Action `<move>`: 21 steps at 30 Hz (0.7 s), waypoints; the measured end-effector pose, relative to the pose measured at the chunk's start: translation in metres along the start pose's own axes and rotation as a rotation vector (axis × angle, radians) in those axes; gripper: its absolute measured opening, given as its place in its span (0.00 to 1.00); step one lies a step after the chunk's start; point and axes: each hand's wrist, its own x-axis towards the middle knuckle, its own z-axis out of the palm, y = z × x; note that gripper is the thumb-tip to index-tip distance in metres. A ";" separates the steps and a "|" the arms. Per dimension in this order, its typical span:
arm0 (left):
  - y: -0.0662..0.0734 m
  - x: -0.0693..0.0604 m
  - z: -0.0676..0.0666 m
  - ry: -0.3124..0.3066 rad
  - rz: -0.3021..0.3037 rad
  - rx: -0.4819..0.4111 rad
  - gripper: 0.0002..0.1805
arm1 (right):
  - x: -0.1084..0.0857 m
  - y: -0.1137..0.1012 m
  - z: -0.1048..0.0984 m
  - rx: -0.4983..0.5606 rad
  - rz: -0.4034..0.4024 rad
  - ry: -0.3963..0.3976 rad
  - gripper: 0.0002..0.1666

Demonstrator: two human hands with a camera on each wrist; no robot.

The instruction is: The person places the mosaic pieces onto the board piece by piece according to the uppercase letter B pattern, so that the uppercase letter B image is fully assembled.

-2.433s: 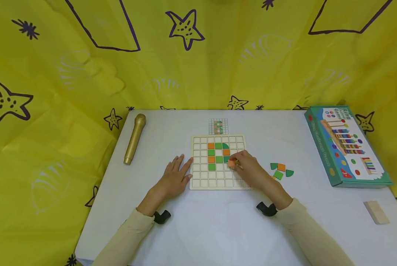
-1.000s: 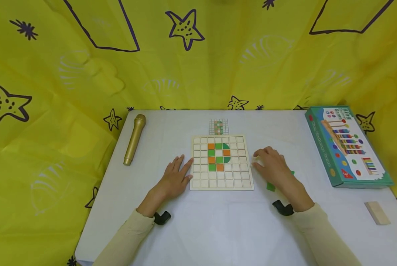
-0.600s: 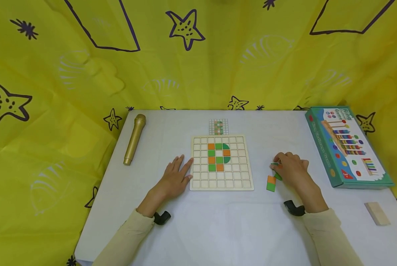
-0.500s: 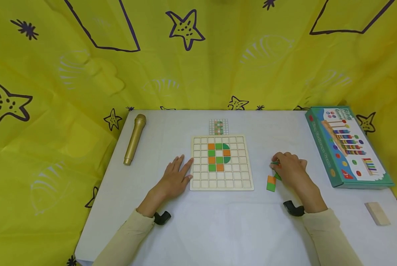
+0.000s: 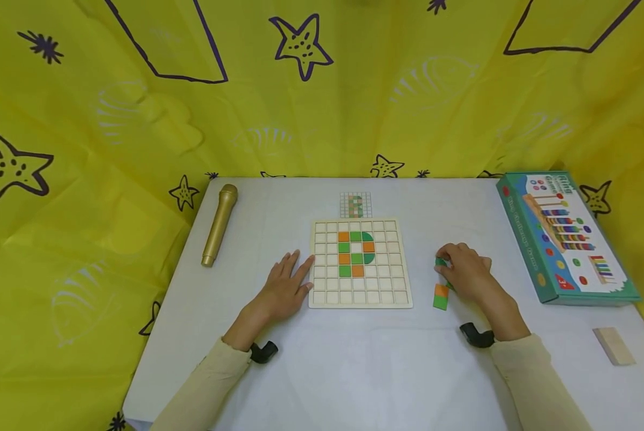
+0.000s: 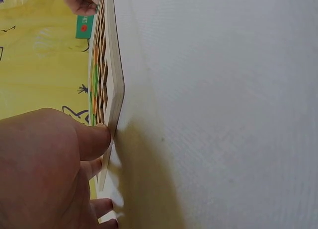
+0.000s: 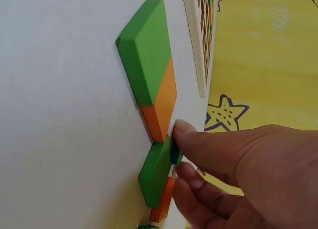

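A wooden grid board (image 5: 322, 296) lies mid-table, with orange, light green and dark green tiles set in its cells in a P-like shape. My left hand (image 5: 278, 290) rests beside it, fingers spread; its thumb (image 6: 94, 141) touches the board's edge. Right of the board, my right hand (image 5: 466, 272) pinches a dark green tile (image 7: 175, 154) between thumb and fingers, close to the tabletop. Under and beside that hand lie a light green square tile (image 7: 156, 174), an orange tile (image 7: 164, 107) and another light green tile (image 7: 149, 50). More tiles are partly hidden by the hand.
Behind the board lies a small pattern card (image 5: 356, 205) printed with a B-like figure. A gold microphone (image 5: 219, 225) is at the left. On the right are a boxed ring game (image 5: 567, 239) and a small wooden block (image 5: 614, 346). A yellow curtain hangs behind the table.
An orange square tile has gone from my right hand into the board's lowest filled row. That hand then moved right to the loose tiles and took a dark green one. My left hand stayed put.
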 end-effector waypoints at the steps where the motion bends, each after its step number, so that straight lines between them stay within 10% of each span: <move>1: 0.000 0.000 0.000 0.000 0.000 0.001 0.35 | 0.001 0.000 0.001 0.008 -0.015 -0.004 0.19; 21: 0.000 -0.001 -0.002 -0.007 0.009 -0.027 0.35 | 0.006 -0.006 0.014 0.086 0.021 -0.029 0.18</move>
